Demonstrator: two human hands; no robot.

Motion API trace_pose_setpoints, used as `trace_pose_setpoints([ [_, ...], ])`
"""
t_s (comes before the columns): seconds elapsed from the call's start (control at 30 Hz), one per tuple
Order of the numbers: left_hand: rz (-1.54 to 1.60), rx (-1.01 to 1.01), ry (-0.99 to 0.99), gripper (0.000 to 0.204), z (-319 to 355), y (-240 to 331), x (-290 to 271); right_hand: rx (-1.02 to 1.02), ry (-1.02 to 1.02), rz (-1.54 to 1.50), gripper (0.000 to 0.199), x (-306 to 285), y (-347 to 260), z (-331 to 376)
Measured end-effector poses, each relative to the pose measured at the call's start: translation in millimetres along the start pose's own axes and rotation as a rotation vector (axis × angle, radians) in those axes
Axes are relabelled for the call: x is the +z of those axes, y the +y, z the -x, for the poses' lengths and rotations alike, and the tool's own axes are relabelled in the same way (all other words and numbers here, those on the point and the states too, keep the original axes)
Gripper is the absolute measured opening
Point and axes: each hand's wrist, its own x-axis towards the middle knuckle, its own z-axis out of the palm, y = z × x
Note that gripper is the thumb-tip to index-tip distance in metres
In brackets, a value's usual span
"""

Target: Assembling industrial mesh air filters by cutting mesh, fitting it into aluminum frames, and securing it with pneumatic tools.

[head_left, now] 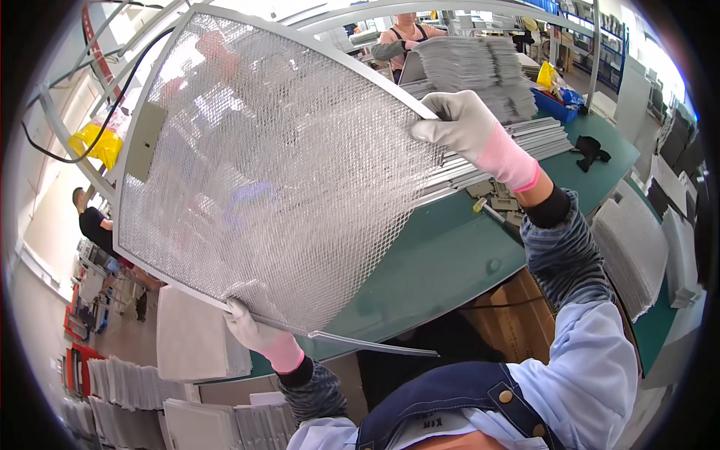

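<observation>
The person's gloved right hand [459,126] is curled with thumb and fingers pinching the upper frame strip [330,56] at its right end, while the left hand [251,330] pinches the lower frame edge, fingers nearly closed. Between them, the metal mesh panel [277,180] is held up tilted above the green surface [420,255], most of it reaching out to the left of the right hand and above the left hand. Its right side shows bare mesh, and a thin strip [382,346] juts rightward from the lower corner. How the left fingertips sit against the mesh is hard to make out. Seen through the mesh, the background blurs; the stacked grey sheets [472,71] and metal strips [536,139] behind are partly covered by the panel and right hand.
</observation>
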Motion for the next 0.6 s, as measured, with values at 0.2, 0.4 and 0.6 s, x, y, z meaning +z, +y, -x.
trace_pose_setpoints([
  [0.2, 0.182, -0.146, 0.092, 0.055, 6.5, -21.8, -10.9, -0.335, 0.28, 0.456, 0.028, 32.0, 18.5, 10.2],
  [0.4, 0.117, -0.202, 0.127, 0.053, 10.9, 6.3, -2.9, -0.293, -0.153, -0.235, 0.045, 13.2, 10.1, 11.9],
  [0.6, -0.129, -0.083, 0.104, 0.044, -48.6, 62.8, -6.4, -0.187, 0.155, -0.225, 0.037, 43.3, 51.6, 31.1],
])
